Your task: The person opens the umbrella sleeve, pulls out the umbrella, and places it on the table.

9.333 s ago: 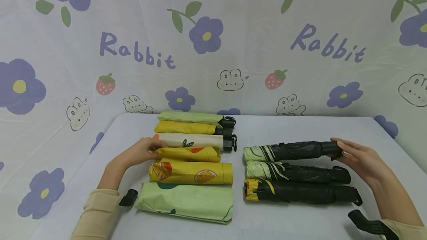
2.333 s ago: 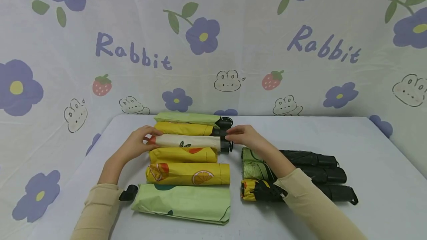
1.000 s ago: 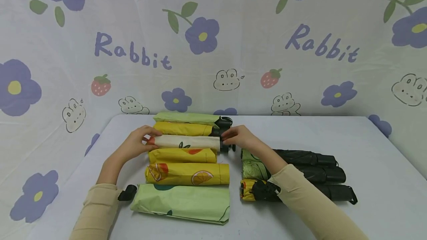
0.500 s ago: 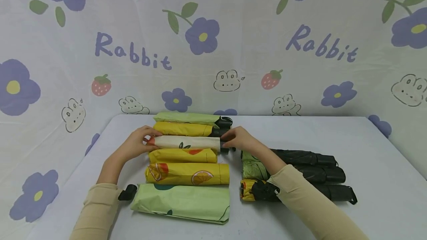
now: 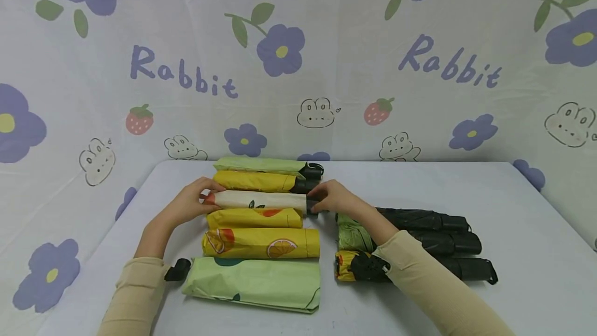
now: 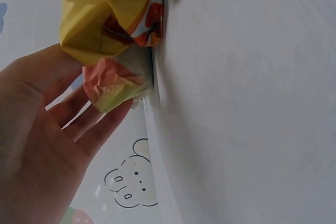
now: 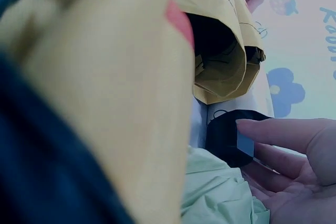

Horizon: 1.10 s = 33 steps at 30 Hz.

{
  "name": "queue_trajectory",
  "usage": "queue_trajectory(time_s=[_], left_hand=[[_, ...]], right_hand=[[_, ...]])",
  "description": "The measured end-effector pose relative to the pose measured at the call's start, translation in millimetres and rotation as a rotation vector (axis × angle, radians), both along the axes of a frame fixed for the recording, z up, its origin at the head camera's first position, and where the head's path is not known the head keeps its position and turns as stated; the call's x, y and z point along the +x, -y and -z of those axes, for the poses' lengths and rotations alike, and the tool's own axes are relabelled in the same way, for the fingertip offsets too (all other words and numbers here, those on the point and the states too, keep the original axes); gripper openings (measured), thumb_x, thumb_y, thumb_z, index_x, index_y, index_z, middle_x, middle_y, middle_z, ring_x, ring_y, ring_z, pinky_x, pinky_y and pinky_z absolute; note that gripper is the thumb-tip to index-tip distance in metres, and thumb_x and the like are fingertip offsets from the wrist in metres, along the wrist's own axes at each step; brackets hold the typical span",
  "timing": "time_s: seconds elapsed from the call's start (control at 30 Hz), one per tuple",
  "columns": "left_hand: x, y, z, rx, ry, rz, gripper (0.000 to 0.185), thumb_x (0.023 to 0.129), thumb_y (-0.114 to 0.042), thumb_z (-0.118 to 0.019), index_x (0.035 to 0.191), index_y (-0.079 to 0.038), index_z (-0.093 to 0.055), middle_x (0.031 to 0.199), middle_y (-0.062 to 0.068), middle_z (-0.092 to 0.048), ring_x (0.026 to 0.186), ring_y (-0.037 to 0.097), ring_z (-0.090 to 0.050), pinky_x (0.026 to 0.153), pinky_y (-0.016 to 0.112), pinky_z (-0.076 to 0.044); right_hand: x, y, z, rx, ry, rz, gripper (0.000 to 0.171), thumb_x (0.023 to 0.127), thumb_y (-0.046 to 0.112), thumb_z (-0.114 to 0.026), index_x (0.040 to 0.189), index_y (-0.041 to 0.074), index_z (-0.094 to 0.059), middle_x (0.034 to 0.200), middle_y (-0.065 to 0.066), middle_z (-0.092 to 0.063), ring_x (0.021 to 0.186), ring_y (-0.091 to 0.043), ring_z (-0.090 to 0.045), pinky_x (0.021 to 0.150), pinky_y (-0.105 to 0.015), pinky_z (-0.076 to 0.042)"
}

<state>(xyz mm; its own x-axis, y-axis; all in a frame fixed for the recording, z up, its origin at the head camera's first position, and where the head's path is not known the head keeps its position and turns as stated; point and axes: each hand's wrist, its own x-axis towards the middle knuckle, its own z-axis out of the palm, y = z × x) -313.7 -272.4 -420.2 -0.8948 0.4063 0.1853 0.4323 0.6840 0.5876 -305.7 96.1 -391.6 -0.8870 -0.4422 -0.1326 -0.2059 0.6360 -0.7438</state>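
A folded umbrella in a cream sleeve point(image 5: 280, 201) lies across the left column, its black handle point(image 7: 223, 137) sticking out at the right. My left hand point(image 5: 191, 202) holds its reddish left end point(image 6: 113, 80) between thumb and fingers. My right hand point(image 5: 339, 201) pinches the handle between thumb and fingers. Just behind lie a yellow umbrella point(image 5: 254, 181) and a light green umbrella point(image 5: 256, 164), both with black handles. Directly in front is a yellow sleeve point(image 5: 254, 218), whose open right end shows in the right wrist view.
Nearer the front lie a yellow sleeve with orange slices point(image 5: 261, 243) and a wide light green sleeve point(image 5: 256, 284). Three folded dark umbrellas point(image 5: 452, 243) lie in the right column, partly under my right forearm. A patterned curtain point(image 5: 350, 66) hangs behind the white table point(image 5: 527, 284).
Since the oldest frame, my right hand has left the rear dark umbrella for the cream umbrella's handle. My left hand has shifted from the yellow sleeve to the cream one. Recently both barely move.
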Motion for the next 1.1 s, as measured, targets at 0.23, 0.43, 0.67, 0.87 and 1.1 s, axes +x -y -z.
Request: queue_trajectory(time_s=[0.23, 0.43, 0.67, 0.87, 1.1], left_hand=[[1.8, 0, -1.4, -0.001, 0.036, -0.010, 0.039, 0.075, -0.006, -0.072, 0.111, -0.010, -0.058, 0.118, 0.012, -0.056, 0.109, 0.028, -0.051, 0.089, 0.044, -0.048], [2.6, 1, -2.5, -0.005, 0.041, -0.007, 0.039, 0.074, -0.007, -0.073, 0.110, -0.011, -0.058, 0.116, 0.012, -0.057, 0.109, 0.030, -0.052, 0.089, 0.046, -0.046], [2.8, 3, -1.8, -0.010, 0.035, 0.001, 0.037, 0.075, -0.008, -0.073, 0.108, -0.011, -0.058, 0.116, 0.012, -0.057, 0.117, 0.034, -0.047, 0.098, 0.051, -0.038], [2.4, 5, -0.4, 0.006, 0.044, 0.014, 0.038, 0.074, -0.004, -0.072, 0.108, -0.009, -0.057, 0.117, 0.014, -0.055, 0.119, 0.035, -0.046, 0.098, 0.050, -0.040], [4.4, 6, -0.7, 0.006, 0.046, 0.034, 0.042, 0.074, -0.003, -0.072, 0.112, -0.009, -0.056, 0.119, 0.012, -0.054, 0.119, 0.032, -0.046, 0.099, 0.048, -0.039]], right_hand=[[-2.4, 2, 5.2, 0.063, -0.045, -0.005, 0.042, 0.077, 0.009, -0.071, 0.116, 0.000, -0.060, 0.117, -0.016, -0.060, 0.106, -0.029, -0.056, 0.085, -0.036, -0.049], [-0.2, 4, 5.8, 0.096, -0.069, -0.009, 0.044, 0.075, 0.009, -0.072, 0.116, 0.001, -0.060, 0.113, -0.015, -0.062, 0.100, -0.026, -0.057, 0.083, -0.036, -0.049], [4.9, 6, 3.0, 0.121, -0.087, -0.004, 0.043, 0.074, 0.009, -0.073, 0.115, 0.002, -0.061, 0.111, -0.015, -0.062, 0.097, -0.025, -0.057, 0.081, -0.035, -0.049], [8.5, 8, 2.4, 0.121, -0.098, -0.004, 0.042, 0.074, 0.009, -0.073, 0.114, 0.001, -0.061, 0.109, -0.014, -0.062, 0.095, -0.024, -0.057, 0.081, -0.035, -0.048], [13.4, 10, 2.7, 0.123, -0.101, 0.015, 0.040, 0.073, 0.009, -0.074, 0.111, 0.002, -0.064, 0.106, -0.013, -0.063, 0.091, -0.021, -0.058, 0.077, -0.032, -0.049]])
